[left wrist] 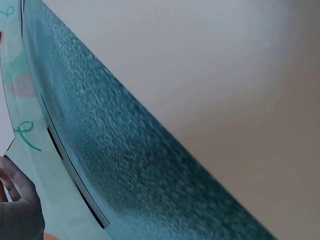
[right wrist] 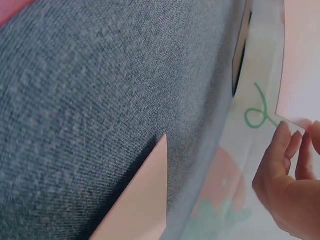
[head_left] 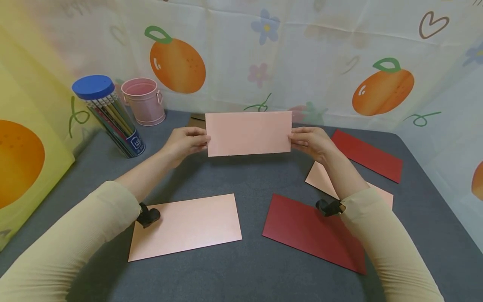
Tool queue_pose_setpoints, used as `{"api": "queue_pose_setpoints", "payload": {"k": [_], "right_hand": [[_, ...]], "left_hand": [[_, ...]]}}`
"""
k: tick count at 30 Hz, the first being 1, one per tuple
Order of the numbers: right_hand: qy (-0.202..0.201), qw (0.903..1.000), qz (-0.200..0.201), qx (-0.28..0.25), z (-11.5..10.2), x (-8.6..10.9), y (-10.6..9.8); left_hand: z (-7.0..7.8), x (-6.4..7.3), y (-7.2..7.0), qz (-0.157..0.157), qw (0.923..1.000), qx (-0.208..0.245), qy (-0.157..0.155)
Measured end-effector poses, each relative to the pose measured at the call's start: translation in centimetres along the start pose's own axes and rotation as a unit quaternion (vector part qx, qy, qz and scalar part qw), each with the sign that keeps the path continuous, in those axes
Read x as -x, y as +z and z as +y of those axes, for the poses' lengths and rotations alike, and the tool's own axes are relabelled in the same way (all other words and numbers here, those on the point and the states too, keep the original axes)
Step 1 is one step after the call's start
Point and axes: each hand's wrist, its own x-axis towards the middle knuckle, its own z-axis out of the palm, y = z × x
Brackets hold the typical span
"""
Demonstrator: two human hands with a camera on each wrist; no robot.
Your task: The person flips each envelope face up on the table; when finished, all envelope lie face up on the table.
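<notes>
Both hands hold up a plain pink rectangular card [head_left: 249, 134] above the far part of the table, its broad face toward the head camera. My left hand [head_left: 188, 141] pinches its left edge between thumb and fingers. At the opposite edge, my right hand [head_left: 311, 141] grips it the same way; the right wrist view shows those fingertips at a corner of the card. Below the left forearm lies another pink card [head_left: 188, 226], and a dark red card [head_left: 313, 235] lies below the right. Under the right wrist, a third pink card [head_left: 383, 193] is partly hidden.
A brighter red card [head_left: 370, 155] lies at the far right of the grey table [head_left: 241, 272]. At the back left stand a blue-lidded jar of pencils [head_left: 117, 121] and a small pink bucket [head_left: 145, 105]. Behind the held card, a brown flat thing [head_left: 197, 121] is mostly hidden.
</notes>
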Motion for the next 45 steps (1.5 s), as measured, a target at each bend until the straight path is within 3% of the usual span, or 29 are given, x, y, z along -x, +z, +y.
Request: {"api": "queue_pose_setpoints", "payload": {"k": [7,14,22,30,38,45], "right_hand": [[-0.006,0.9997,-0.02,0.015,0.2,-0.1,0.3],[0.016,0.9982,-0.057,0.007,0.4,-0.1,0.7],[0.015,0.9966,-0.05,0.063,0.6,-0.3,1.4],[0.003,0.9917,-0.087,0.095,0.9,-0.3,1.7],[0.012,0.994,-0.063,0.089,1.2,-0.5,3.1],[0.025,0.9918,-0.05,0.114,1.2,-0.4,4.4]], "left_hand": [[-0.4,0.0,-0.6,0.003,0.9994,-0.003,0.036],[-0.7,0.1,-1.5,0.001,0.9982,0.03,0.052],[-0.6,0.3,-2.1,0.022,0.9992,-0.026,0.019],[-0.8,0.4,-2.2,0.028,0.9983,-0.048,0.015],[-0.6,0.4,-2.6,0.03,0.997,-0.071,-0.007],[-0.6,0.9,-3.3,0.01,0.9937,-0.105,-0.039]]}}
